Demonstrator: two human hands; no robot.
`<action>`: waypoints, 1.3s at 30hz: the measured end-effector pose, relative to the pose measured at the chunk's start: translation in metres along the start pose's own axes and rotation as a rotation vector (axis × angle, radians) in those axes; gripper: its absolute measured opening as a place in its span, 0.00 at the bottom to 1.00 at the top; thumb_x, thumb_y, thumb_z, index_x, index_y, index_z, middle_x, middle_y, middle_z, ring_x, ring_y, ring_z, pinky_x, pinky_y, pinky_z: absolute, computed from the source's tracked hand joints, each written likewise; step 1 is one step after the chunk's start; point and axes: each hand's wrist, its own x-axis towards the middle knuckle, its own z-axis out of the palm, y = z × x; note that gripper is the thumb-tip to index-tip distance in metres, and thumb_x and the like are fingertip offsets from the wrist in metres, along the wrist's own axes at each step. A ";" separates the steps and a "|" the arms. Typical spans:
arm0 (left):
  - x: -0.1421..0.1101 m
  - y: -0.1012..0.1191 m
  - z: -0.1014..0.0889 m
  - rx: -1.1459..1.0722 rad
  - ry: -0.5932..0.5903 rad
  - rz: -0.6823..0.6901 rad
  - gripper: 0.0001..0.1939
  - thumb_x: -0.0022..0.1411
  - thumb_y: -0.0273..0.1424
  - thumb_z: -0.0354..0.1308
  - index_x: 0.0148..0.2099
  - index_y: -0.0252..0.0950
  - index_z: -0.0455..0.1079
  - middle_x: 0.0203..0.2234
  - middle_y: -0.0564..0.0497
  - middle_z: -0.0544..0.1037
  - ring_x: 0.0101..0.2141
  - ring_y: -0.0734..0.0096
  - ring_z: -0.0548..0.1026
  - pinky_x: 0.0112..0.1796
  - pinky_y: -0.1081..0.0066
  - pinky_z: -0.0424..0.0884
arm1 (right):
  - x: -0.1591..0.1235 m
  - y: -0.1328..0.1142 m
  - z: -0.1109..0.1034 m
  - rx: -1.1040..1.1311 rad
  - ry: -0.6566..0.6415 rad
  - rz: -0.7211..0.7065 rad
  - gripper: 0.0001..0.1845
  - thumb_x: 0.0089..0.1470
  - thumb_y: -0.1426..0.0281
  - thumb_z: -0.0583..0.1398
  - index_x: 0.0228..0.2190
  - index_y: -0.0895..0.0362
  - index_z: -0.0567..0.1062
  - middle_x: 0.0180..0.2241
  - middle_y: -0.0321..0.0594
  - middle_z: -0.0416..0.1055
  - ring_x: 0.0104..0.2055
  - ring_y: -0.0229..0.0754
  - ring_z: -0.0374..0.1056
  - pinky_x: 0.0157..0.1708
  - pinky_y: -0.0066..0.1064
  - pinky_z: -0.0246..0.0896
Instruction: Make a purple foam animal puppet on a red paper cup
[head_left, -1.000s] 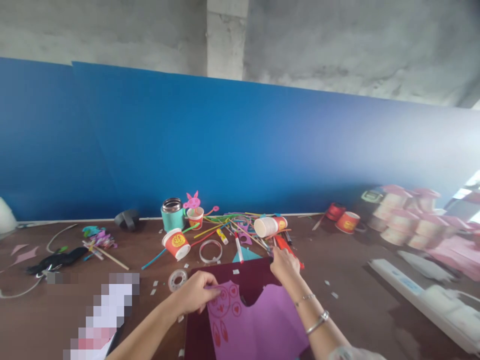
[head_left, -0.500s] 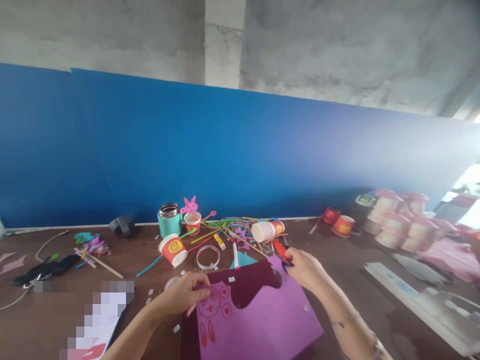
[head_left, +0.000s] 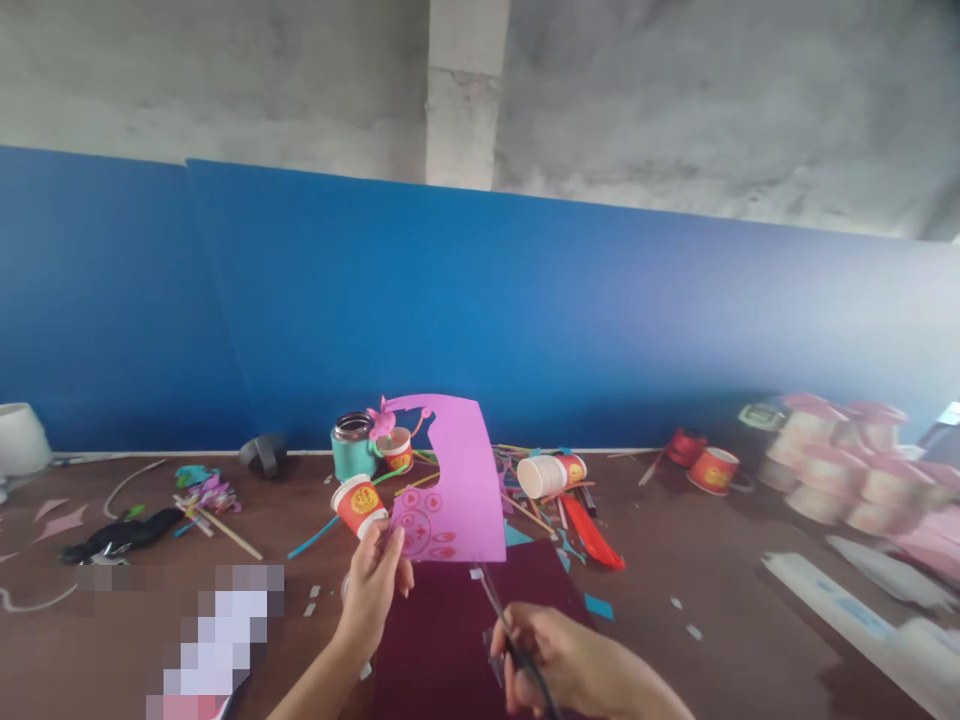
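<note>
My left hand (head_left: 375,590) pinches the lower left corner of a pink foam sheet (head_left: 457,480) and holds it upright above the table. The sheet has a curved cut-out at its top left and red drawn shapes near my fingers. My right hand (head_left: 559,665) grips dark scissors (head_left: 499,610); their blades point up toward the sheet's bottom edge. A dark maroon sheet (head_left: 450,630) lies flat on the brown table (head_left: 675,560) under both hands.
Behind the sheet lie a teal jar (head_left: 351,445), red paper cups (head_left: 360,503), a tipped cup stack (head_left: 551,474), coloured sticks, a red tool (head_left: 592,535) and paper scraps. Pink and red cups (head_left: 832,450) crowd the right. A blue wall panel backs the table.
My left hand lifted the pink sheet off the maroon sheet and turned it upright. My right hand left the table's clutter and now holds scissors close to me.
</note>
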 end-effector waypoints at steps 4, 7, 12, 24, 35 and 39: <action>-0.001 -0.004 -0.001 -0.018 -0.001 -0.031 0.19 0.53 0.48 0.58 0.36 0.39 0.60 0.09 0.63 0.64 0.12 0.79 0.62 0.16 0.80 0.58 | 0.029 0.027 0.019 0.122 -0.004 -0.072 0.23 0.48 0.53 0.61 0.36 0.58 0.66 0.23 0.35 0.69 0.27 0.37 0.68 0.24 0.24 0.59; -0.001 -0.009 -0.001 -0.025 -0.028 -0.072 0.19 0.53 0.48 0.58 0.35 0.39 0.59 0.09 0.62 0.65 0.12 0.78 0.63 0.16 0.79 0.57 | 0.042 0.028 0.029 0.186 0.085 -0.154 0.25 0.45 0.49 0.61 0.34 0.58 0.65 0.22 0.33 0.67 0.26 0.36 0.68 0.22 0.22 0.58; -0.003 -0.015 0.000 -0.021 -0.093 -0.113 0.20 0.54 0.49 0.57 0.34 0.38 0.59 0.10 0.59 0.69 0.13 0.77 0.65 0.17 0.79 0.61 | 0.053 0.028 0.034 0.126 0.201 -0.189 0.26 0.47 0.48 0.59 0.33 0.58 0.64 0.21 0.32 0.65 0.24 0.34 0.66 0.21 0.21 0.58; -0.005 -0.020 0.006 -0.003 -0.141 -0.169 0.22 0.52 0.51 0.57 0.33 0.38 0.58 0.09 0.59 0.70 0.11 0.75 0.68 0.14 0.79 0.62 | 0.069 0.052 0.040 0.076 0.349 -0.249 0.28 0.47 0.44 0.55 0.30 0.58 0.63 0.16 0.28 0.60 0.15 0.30 0.59 0.12 0.18 0.50; -0.006 -0.020 0.005 -0.025 -0.218 -0.189 0.21 0.54 0.50 0.55 0.32 0.39 0.54 0.17 0.56 0.74 0.12 0.78 0.68 0.13 0.79 0.62 | 0.067 0.051 0.044 0.105 0.464 -0.218 0.30 0.42 0.41 0.57 0.26 0.58 0.64 0.12 0.27 0.58 0.10 0.28 0.53 0.08 0.18 0.43; -0.004 -0.023 0.004 -0.009 -0.222 -0.165 0.20 0.55 0.49 0.54 0.31 0.39 0.53 0.15 0.58 0.73 0.11 0.79 0.67 0.12 0.80 0.60 | 0.067 0.051 0.042 0.116 0.523 -0.183 0.33 0.36 0.40 0.59 0.24 0.58 0.65 0.10 0.26 0.57 0.09 0.27 0.52 0.09 0.19 0.45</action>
